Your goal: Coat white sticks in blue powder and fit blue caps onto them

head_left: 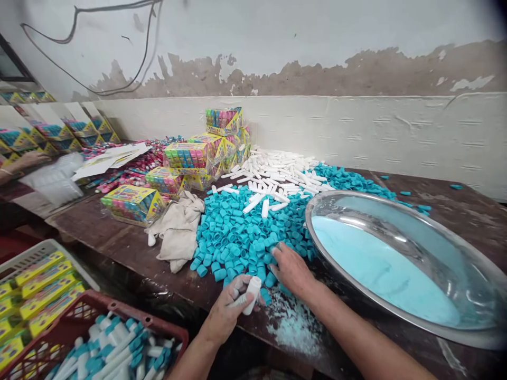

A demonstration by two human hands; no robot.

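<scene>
My left hand (pixel 229 306), dusted with pale powder, is closed around a white plastic tube (pixel 252 295), held tilted with its narrower neck up, above the table's front edge. A second white piece seems to lie in the same palm, mostly covered by the fingers. My right hand (pixel 292 268) reaches to the near side of a heap of blue caps (pixel 237 227). Its fingers are slightly apart and touch the caps; no cap is plainly held. Just right of it stands a large steel basin (pixel 358 198) with light blue powder (pixel 376 274) inside.
Behind the caps lie many white tubes (pixel 277 169). A cloth (pixel 180 227) and packed display boxes (pixel 132 203) sit to the left. A red crate (pixel 174 332) of capped tubes stands below the table edge. Another person's hand (pixel 29 159) is at far left. Powder (pixel 295 327) is spilled nearby.
</scene>
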